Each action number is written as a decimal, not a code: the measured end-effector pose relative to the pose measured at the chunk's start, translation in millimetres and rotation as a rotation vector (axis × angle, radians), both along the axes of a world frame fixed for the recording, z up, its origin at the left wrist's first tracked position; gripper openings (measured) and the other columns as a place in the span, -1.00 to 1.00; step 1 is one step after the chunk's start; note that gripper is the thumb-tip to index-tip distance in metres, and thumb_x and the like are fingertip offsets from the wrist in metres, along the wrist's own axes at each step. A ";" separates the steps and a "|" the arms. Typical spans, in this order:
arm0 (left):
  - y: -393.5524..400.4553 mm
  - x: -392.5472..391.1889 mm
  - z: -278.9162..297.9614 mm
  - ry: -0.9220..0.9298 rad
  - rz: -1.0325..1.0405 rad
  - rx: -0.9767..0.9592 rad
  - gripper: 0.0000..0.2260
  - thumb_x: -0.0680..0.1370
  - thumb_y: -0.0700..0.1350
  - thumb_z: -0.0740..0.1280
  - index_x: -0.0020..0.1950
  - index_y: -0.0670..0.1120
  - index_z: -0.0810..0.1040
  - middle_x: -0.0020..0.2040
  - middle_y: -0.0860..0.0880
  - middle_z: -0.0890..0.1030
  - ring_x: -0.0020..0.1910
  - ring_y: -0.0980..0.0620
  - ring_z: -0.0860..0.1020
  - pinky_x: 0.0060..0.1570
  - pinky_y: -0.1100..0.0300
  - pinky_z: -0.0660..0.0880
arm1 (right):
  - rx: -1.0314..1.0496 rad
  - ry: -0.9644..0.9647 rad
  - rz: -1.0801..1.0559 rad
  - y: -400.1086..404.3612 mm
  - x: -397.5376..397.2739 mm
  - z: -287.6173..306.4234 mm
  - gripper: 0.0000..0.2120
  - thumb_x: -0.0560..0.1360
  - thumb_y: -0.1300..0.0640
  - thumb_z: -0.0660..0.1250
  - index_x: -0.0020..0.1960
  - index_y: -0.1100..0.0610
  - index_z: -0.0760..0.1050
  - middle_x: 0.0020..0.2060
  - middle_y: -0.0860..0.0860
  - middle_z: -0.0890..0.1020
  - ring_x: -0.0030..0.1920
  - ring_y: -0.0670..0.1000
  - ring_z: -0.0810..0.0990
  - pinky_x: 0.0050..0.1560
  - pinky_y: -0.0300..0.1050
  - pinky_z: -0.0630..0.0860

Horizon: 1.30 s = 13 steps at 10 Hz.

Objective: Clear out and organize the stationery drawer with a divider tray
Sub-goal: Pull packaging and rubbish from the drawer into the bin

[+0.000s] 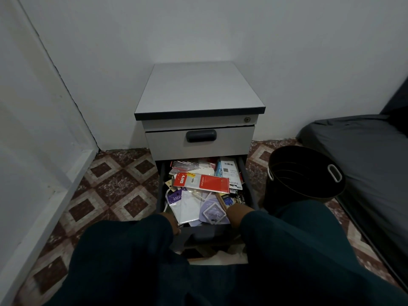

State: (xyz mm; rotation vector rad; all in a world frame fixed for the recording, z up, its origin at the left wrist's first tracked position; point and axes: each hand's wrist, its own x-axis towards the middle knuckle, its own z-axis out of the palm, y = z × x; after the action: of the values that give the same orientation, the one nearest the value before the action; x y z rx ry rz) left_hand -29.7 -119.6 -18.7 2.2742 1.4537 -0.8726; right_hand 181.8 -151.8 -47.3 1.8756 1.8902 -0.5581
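Both hands (pixel 171 224) half hidden by sleeves (pixel 132 250)

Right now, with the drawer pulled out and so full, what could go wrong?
1. The red DIY packet lies loose on top of the heap in the drawer; it may slide off when things are lifted.
2. Both the left hand and right hand are at the front edge, where fingers might get pinched.

A black round bin (pixel 305 175) with white handle slots stands on the patterned brown-and-cream tiled floor (pixel 114 186), just right of the grey pedestal cabinet (pixel 198 93). A dark-covered mattress (pixel 371 164) lies along the floor's right edge. White walls (pixel 198 27) meet behind the cabinet.
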 end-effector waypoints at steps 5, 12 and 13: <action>16.0 18.7 11.6 0.046 -0.038 -0.041 -0.62 0.63 -0.06 0.16 0.41 -0.19 0.34 0.36 -0.15 0.43 0.35 -0.06 0.39 0.26 0.22 0.30 | -0.113 0.084 -0.049 18.5 14.1 3.8 -0.65 0.55 0.17 0.26 0.29 0.29 0.43 0.25 0.22 0.51 0.24 0.17 0.50 0.23 -0.06 0.43; 86.5 247.7 -26.1 -0.500 -0.360 0.128 -0.53 0.60 -0.04 0.16 0.51 0.04 0.18 0.46 -0.07 0.27 0.42 -0.10 0.25 0.35 0.01 0.29 | 0.053 0.040 -0.684 3.7 277.6 12.2 -0.53 0.54 0.00 0.28 0.37 0.16 0.31 0.34 0.18 0.34 0.32 0.23 0.36 0.32 0.06 0.35; 84.9 276.3 -37.0 -0.431 -0.441 0.127 -0.45 0.60 -0.06 0.16 0.54 0.11 0.02 0.54 -0.06 0.05 0.52 -0.09 0.04 0.43 -0.06 0.14 | 0.064 0.022 -0.780 -6.3 300.4 -7.5 -0.45 0.53 -0.14 0.25 0.43 0.09 0.27 0.47 0.15 0.17 0.45 0.28 0.14 0.44 0.13 0.18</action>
State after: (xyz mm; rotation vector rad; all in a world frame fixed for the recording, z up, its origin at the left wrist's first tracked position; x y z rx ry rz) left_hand 246.6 -34.8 -55.7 2.7139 0.8585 -0.3537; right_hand 482.3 -158.1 -54.7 2.6354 1.1319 -0.7467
